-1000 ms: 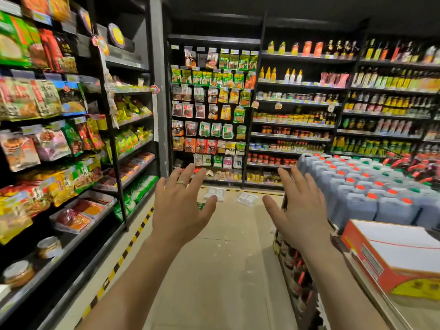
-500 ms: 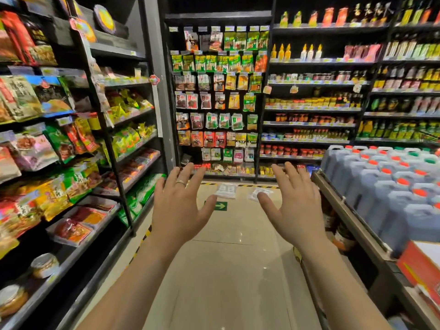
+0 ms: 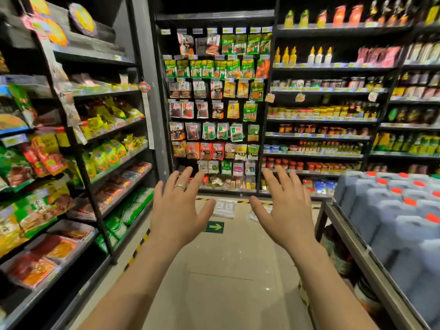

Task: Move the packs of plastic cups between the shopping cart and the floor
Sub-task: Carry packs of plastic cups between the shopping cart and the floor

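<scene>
on the far left the shelves (image 3: 100,163) carry many coloured snack bags, and the lowest shelf has flat trays (image 3: 42,260) with red and orange packets lying in them. next comes the left hand (image 3: 177,210), with a ring on one finger; it is held out in front with all fingers spread wide and it holds nothing. between the two hands, far down the aisle, two clear plastic packs (image 3: 225,208) lie on the floor (image 3: 226,282) just before the yellow-black line, near a green arrow sticker (image 3: 215,226); they are blurred, so i judge only that they may be the packs of cups, and one of them is partly hidden behind the right thumb. the right hand (image 3: 287,213) is also spread and empty, palm facing away. no shopping cart is visible in this view. the step in hand seems to be the walk toward the packs, so it is good to keep both hands apart and ready, go close before bending, and take one pack with both palms from the sides, because such thin wrapping is probably slippery and easy to crush. on the right a metal display stand (image 3: 357,246) is filled tightly with grey-blue jugs (image 3: 404,222) with red caps, standing upright; the person should pass it without touching the corner.
</scene>
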Demonstrator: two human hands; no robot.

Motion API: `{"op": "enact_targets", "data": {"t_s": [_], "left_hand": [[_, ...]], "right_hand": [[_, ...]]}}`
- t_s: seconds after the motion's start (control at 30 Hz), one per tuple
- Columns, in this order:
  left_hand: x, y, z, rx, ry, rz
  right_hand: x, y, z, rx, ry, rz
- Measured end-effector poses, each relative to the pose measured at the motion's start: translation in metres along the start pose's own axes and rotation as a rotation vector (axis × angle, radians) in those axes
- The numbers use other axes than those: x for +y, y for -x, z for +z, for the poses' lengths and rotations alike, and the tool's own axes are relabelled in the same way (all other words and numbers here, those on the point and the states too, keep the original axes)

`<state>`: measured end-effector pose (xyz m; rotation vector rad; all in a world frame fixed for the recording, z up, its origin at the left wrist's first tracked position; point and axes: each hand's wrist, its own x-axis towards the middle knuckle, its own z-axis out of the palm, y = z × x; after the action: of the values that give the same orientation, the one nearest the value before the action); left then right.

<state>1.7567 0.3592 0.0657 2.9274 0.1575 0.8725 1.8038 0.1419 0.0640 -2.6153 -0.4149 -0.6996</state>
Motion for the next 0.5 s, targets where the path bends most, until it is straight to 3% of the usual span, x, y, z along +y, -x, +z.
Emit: {"op": "enact_targets", "data": {"t_s": [0.5], "left_hand": [[0.009, -0.157, 0.123, -0.021, 0.072, -0.010]], "right_hand": [[0.077, -0.146, 0.092, -0.045, 0.029, 0.034]]}}
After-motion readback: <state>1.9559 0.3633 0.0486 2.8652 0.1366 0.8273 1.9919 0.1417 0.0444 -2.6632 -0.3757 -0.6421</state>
